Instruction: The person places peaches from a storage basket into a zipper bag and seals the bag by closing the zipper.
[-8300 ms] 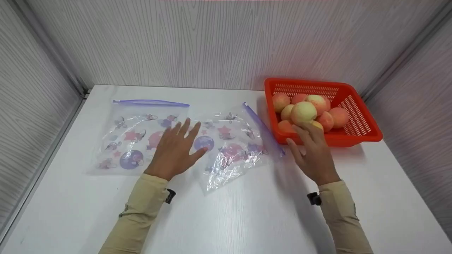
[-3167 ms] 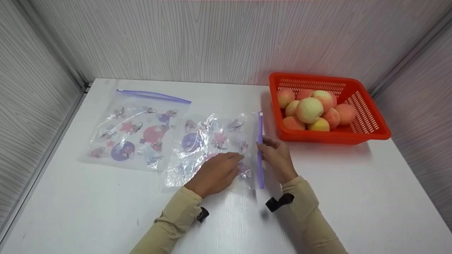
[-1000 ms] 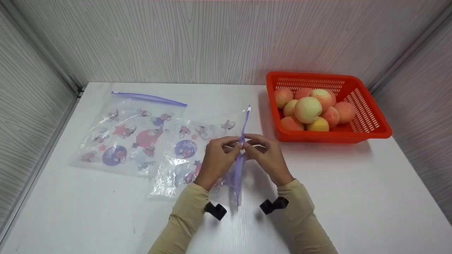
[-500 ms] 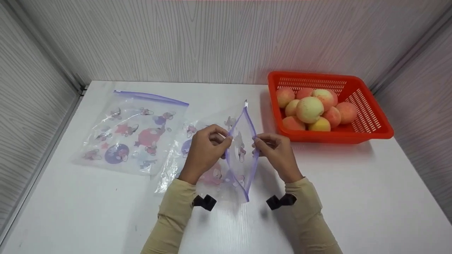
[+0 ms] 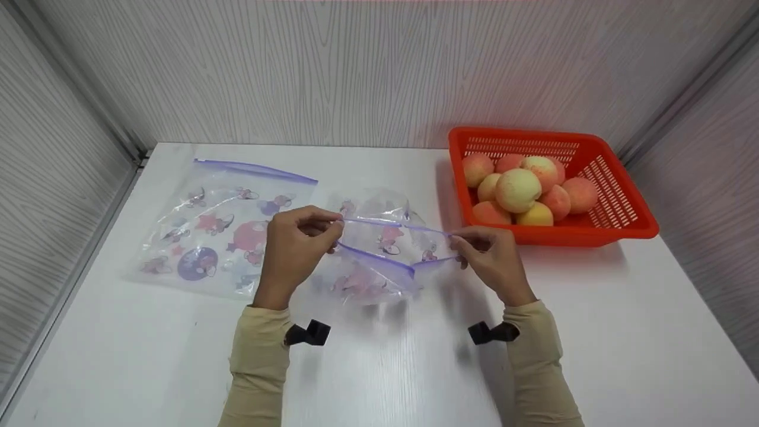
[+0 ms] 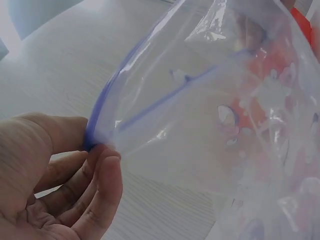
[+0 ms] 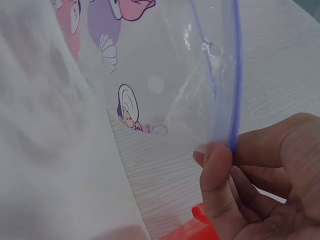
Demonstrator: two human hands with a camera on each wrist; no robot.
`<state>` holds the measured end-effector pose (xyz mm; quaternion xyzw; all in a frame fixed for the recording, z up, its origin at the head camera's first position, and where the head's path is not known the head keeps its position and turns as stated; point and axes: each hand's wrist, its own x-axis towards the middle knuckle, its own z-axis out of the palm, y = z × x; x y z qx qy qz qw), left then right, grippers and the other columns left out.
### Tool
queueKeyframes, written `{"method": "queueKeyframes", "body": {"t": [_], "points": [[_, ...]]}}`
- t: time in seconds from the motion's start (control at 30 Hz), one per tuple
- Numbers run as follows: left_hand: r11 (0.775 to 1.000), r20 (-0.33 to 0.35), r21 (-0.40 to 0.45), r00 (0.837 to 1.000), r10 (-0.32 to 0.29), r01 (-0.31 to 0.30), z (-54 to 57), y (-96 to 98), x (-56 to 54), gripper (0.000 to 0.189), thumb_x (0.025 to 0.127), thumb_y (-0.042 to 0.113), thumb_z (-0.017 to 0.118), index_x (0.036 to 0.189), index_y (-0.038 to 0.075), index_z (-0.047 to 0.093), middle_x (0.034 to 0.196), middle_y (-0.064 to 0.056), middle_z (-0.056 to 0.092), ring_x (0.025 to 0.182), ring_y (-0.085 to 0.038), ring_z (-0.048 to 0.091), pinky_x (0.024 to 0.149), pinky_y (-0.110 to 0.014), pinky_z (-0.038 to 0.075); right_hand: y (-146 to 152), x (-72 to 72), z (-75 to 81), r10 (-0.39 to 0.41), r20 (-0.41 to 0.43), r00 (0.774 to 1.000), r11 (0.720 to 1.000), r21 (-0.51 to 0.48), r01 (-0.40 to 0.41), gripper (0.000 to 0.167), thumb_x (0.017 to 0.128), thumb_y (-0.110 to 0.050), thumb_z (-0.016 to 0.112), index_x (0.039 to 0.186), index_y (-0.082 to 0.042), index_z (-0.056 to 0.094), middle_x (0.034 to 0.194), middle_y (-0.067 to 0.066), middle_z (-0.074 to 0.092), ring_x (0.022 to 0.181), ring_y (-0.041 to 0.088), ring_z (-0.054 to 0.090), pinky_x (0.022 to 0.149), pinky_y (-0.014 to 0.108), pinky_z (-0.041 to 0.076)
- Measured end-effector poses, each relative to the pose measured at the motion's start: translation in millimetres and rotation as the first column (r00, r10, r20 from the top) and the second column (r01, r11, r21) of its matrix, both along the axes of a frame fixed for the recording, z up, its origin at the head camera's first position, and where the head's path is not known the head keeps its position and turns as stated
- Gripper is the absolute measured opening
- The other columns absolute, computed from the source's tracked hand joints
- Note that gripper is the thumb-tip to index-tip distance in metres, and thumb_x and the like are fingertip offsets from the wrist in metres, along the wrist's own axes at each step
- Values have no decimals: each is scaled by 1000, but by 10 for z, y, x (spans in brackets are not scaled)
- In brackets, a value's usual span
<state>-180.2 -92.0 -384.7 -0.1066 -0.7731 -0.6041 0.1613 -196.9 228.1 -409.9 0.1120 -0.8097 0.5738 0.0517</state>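
A clear zip bag (image 5: 362,281) with pink and purple cartoon prints stands at mid-table, its purple-edged mouth spread wide. My left hand (image 5: 299,249) pinches one side of that mouth between thumb and fingers; the left wrist view shows the purple strip (image 6: 102,102) caught at the fingertips. Opposite it, my right hand (image 5: 492,258) pinches the other side, and the right wrist view has the strip (image 7: 235,75) running down into the thumb and finger. Inside the bag I see no contents. A second, similar zip bag (image 5: 201,237) lies flat to the left.
A red plastic basket (image 5: 569,237) stands at the back right, near my right hand. Several peaches (image 5: 517,190) are piled in it. White table (image 5: 379,367) surface runs towards the front, and grey wood-grain panels (image 5: 379,71) enclose the back and sides.
Both hands took hold of the bag's purple edge, parted it and then moved further apart, stretching the mouth sideways. The bag has risen off its flat position. The peaches have stayed in the basket.
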Motion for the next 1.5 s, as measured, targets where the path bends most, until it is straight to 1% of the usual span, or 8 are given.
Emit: {"method": "queueKeyframes", "body": {"t": [0.2,0.43,0.63,0.73,0.83,1.0,1.27,1.5], "points": [[1000,15,-19,1000,-15,15,-6,-72,16,7,88,3,76,91,8,81,76,-5,73,60,-20,68,60,-28,59,80,9,24,-9,-36,999,1000,17,10,9,90,-3,77,99,0,78,83,26,67,61,22,61,57,28,59],[986,109,-150,993,-54,70,-3,-31,47,6,90,13,78,93,10,80,73,-4,72,60,-17,68,64,-32,60,25,9,-10,-27,1,1000,998,-58,27,16,92,-7,75,105,2,77,88,25,67,66,24,64,64,30,62],[978,66,-182,993,-94,105,18,106,79,10,94,16,74,90,11,81,69,1,70,60,-14,67,63,-32,60,-21,29,-42,-12,71,997,990,-138,22,21,92,-10,76,107,5,75,90,25,67,68,23,63,64,30,62],[984,73,-127,990,-120,128,-4,173,65,11,95,14,73,90,10,81,72,-3,71,61,-14,68,63,-30,61,-56,38,-50,-6,75,997,987,-159,18,19,93,-9,75,106,5,74,91,28,67,67,23,63,63,30,61],[989,98,11,984,-150,149,-38,239,36,10,94,11,73,90,7,81,75,-9,71,62,-19,69,64,-31,62,-91,37,-56,-16,76,997,986,-162,28,16,93,-8,75,105,3,75,90,24,69,66,22,63,62,29,61],[963,160,210,966,-205,170,-73,325,18,11,94,11,74,95,1,80,80,-17,69,66,-25,69,67,-34,63,-121,47,-52,-25,87,996,984,-172,40,19,91,-4,75,108,4,74,88,16,72,68,23,63,64,29,61],[950,275,273,934,-230,154,-43,308,36,12,93,6,73,99,-3,79,88,-16,68,67,-23,70,68,-33,64,-146,34,-46,-40,75,996,981,-184,54,17,90,-3,76,106,3,75,90,23,71,68,26,63,64,29,61],[944,220,302,954,-202,130,-48,357,4,10,91,4,74,96,-4,78,86,-17,70,68,-23,69,67,-34,64,-181,20,-20,4,41,999,982,-189,3,18,90,-2,76,108,2,75,89,19,71,69,28,62,61,28,59]]}}
